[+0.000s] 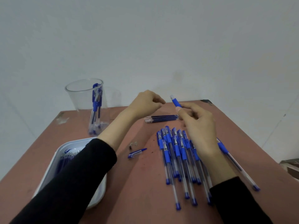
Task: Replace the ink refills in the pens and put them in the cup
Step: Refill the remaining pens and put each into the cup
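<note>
Refills [161, 118] lie bundled on the table [142, 199], long axes running left to right, directly between and beneath both hands. The right hand [199, 126] grips a pen [176, 102] in curled fingers, its blue grip end sticking out far and left, towards the left hand [145, 103]. That hand hovers with its fingers curled; whether it pinches some small part cannot be told. It sits nearer the refills' left ends, so it is likely the one to pick up a refill. The cup [76, 97] stands far left, a few pens inside.
</note>
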A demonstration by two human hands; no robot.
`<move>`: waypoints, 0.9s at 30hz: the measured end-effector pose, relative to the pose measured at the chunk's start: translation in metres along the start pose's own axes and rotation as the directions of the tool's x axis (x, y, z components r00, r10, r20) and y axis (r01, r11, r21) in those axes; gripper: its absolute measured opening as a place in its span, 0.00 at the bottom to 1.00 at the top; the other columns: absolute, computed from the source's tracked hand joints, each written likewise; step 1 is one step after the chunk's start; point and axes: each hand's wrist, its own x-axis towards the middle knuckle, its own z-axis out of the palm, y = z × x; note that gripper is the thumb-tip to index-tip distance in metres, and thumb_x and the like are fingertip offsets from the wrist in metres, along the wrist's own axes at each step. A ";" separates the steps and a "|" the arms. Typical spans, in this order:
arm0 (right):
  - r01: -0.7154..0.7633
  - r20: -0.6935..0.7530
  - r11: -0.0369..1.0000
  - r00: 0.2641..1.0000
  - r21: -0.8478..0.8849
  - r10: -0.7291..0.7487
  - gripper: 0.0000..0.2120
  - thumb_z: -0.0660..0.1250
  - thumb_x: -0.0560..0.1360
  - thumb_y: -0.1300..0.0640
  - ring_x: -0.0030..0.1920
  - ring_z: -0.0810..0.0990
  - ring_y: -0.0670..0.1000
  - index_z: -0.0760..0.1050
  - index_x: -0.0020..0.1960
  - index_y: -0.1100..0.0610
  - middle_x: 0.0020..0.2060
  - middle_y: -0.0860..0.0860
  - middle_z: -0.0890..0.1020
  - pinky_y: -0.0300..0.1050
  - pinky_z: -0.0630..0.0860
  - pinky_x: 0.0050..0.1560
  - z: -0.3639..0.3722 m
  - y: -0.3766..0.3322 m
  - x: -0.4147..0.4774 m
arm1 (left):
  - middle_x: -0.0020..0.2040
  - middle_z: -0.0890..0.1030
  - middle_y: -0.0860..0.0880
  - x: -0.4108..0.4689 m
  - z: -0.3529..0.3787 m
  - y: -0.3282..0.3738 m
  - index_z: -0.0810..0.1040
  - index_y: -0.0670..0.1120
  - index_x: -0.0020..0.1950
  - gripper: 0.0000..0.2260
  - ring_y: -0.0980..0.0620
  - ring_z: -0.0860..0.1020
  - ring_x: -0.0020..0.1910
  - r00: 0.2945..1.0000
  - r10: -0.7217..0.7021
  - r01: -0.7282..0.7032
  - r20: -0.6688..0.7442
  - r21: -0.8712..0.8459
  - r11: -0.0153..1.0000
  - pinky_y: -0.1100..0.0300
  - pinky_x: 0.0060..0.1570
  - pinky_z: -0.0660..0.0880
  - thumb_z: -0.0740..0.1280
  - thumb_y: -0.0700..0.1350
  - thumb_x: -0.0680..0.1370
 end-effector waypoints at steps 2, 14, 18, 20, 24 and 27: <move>-0.006 0.044 0.999 0.999 0.050 0.003 0.08 0.67 0.77 0.55 0.34 0.75 0.41 0.80 0.49 0.42 0.32 0.41 0.80 0.38 0.75 0.40 0.006 -0.003 -0.004 | 0.51 0.83 0.50 -0.024 -0.009 0.008 0.81 0.47 0.57 0.14 0.58 0.76 0.50 0.999 -0.031 0.033 0.014 -0.112 0.993 0.65 0.52 0.70 0.60 0.37 0.77; 0.151 0.395 0.987 0.911 -0.058 -0.116 0.13 0.69 0.74 0.60 0.39 0.78 0.40 0.76 0.55 0.47 0.40 0.47 0.81 0.30 0.74 0.39 0.061 -0.035 -0.058 | 0.40 0.83 0.47 -0.146 -0.051 -0.028 0.81 0.44 0.54 0.09 0.51 0.82 0.41 0.917 -0.279 -0.010 -0.285 -0.716 0.698 0.62 0.44 0.79 0.66 0.46 0.78; 0.368 0.554 0.872 0.820 -0.323 -0.141 0.05 0.69 0.73 0.52 0.37 0.77 0.45 0.76 0.39 0.47 0.34 0.43 0.78 0.45 0.75 0.43 0.077 -0.044 -0.065 | 0.33 0.80 0.53 -0.166 -0.071 -0.053 0.82 0.45 0.49 0.07 0.56 0.79 0.31 0.860 -0.329 -0.041 -0.389 -0.697 0.716 0.63 0.39 0.77 0.67 0.46 0.76; 0.493 0.646 0.746 0.755 -0.449 -0.110 0.07 0.67 0.74 0.49 0.40 0.74 0.46 0.74 0.38 0.46 0.33 0.42 0.75 0.46 0.72 0.42 0.092 -0.050 -0.071 | 0.34 0.81 0.55 -0.171 -0.073 -0.061 0.83 0.44 0.48 0.07 0.58 0.78 0.31 0.851 -0.343 -0.021 -0.398 -0.678 0.735 0.62 0.40 0.77 0.67 0.45 0.77; 0.583 0.707 0.610 0.705 -0.537 -0.052 0.08 0.66 0.75 0.47 0.46 0.71 0.48 0.80 0.43 0.50 0.34 0.42 0.71 0.43 0.63 0.42 0.121 -0.054 -0.076 | 0.32 0.79 0.53 -0.175 -0.072 -0.072 0.82 0.41 0.48 0.07 0.59 0.74 0.28 0.832 -0.372 -0.022 -0.411 -0.696 0.718 0.65 0.36 0.75 0.67 0.43 0.77; 0.620 0.734 0.559 0.679 -0.550 -0.030 0.11 0.67 0.75 0.47 0.53 0.72 0.53 0.81 0.43 0.53 0.38 0.47 0.73 0.47 0.66 0.48 0.137 -0.051 -0.077 | 0.31 0.78 0.53 -0.174 -0.074 -0.075 0.82 0.39 0.48 0.08 0.60 0.73 0.25 0.817 -0.400 -0.029 -0.415 -0.722 0.691 0.68 0.31 0.72 0.67 0.43 0.77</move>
